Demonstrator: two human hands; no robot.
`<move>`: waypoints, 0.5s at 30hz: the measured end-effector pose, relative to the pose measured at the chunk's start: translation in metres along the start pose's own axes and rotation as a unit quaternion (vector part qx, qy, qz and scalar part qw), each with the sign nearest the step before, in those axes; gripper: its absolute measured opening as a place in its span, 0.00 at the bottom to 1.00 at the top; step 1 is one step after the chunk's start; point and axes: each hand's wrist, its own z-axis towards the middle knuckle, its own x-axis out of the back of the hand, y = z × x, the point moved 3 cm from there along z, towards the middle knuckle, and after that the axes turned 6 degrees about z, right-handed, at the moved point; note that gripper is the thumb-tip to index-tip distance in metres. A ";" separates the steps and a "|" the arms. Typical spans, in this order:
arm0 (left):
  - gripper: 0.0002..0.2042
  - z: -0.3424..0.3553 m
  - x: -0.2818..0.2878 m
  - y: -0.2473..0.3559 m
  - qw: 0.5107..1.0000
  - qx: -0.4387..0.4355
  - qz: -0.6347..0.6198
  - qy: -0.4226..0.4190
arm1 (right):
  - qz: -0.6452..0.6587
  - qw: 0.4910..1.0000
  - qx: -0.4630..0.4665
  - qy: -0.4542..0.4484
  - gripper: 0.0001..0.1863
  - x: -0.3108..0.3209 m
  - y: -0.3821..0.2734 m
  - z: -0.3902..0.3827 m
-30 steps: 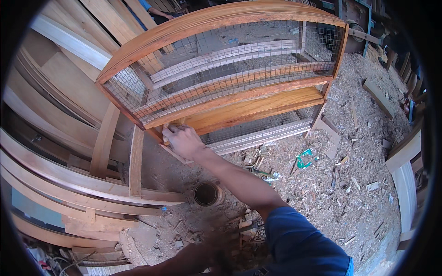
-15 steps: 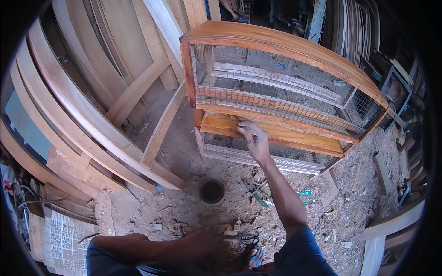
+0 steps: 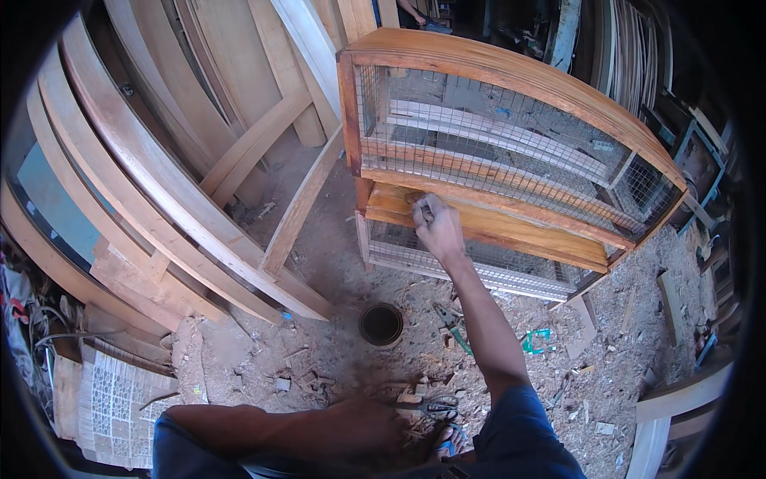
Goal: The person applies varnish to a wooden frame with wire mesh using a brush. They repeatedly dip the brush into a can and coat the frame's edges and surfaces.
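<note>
My right hand (image 3: 439,229) is closed against the varnished board (image 3: 519,235) across the middle of a wooden cage frame (image 3: 479,60). Its fingers curl around something small that I cannot make out. Wire mesh (image 3: 479,152) fills the openings above and below that board, and the upper frame has a glossy orange-brown finish. My left arm (image 3: 287,427) lies bent across the lower edge. At its end my left hand is dark and smeared, and its fingers do not show. Between my arms and the cage stands a round, dark-mouthed container (image 3: 381,324) on the ground.
Long curved-looking planks (image 3: 159,176) lean at the left. Green-handled pliers (image 3: 455,329), a dark hand tool (image 3: 435,407) and wood scraps litter the dusty floor. More timber (image 3: 686,391) lies at the right. Another person's hand (image 3: 419,17) shows at the far back.
My right hand has turned, its knuckles now more toward me, and stays at the same board. The whole view has shifted slightly, moving the scene right. My left arm keeps its bent pose.
</note>
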 end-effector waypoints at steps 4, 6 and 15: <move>0.34 -0.003 -0.005 -0.011 0.995 -0.051 -0.024 0.085 | -0.030 0.998 0.046 0.022 0.07 0.011 -0.004 -0.001; 0.36 -0.001 -0.024 -0.017 0.998 -0.006 -0.006 -0.058 | 0.047 0.994 0.096 0.038 0.08 -0.007 -0.012 -0.002; 0.29 0.002 -0.013 -0.015 0.962 0.058 -0.011 -0.268 | -0.066 0.995 -0.058 -0.052 0.09 -0.002 -0.043 0.009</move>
